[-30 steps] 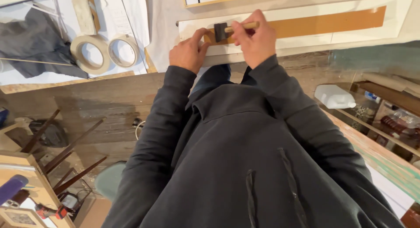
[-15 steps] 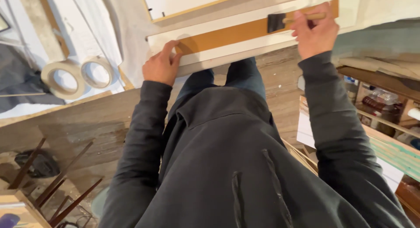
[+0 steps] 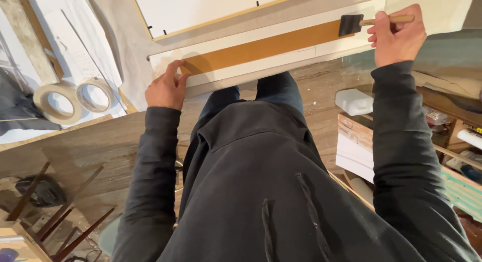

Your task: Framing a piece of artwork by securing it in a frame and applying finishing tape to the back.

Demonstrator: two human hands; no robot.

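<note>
Fingers [image 3: 389, 28] of right hand [image 3: 396, 36] pinch foam brush [image 3: 351, 24]; left hand [image 3: 165, 88] fingers press board [image 3: 261, 48].

Board [image 3: 261, 48] lies open between hands; tape rolls [image 3: 75, 98] crowd left.

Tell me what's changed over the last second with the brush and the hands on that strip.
The right hand has swept the foam brush along the long strip, from beside the left hand out to the strip's right end. It has kept its grip on the wooden handle throughout. The left hand stays pressed on the strip's left end, and the two tape rolls lie where they were.
</note>
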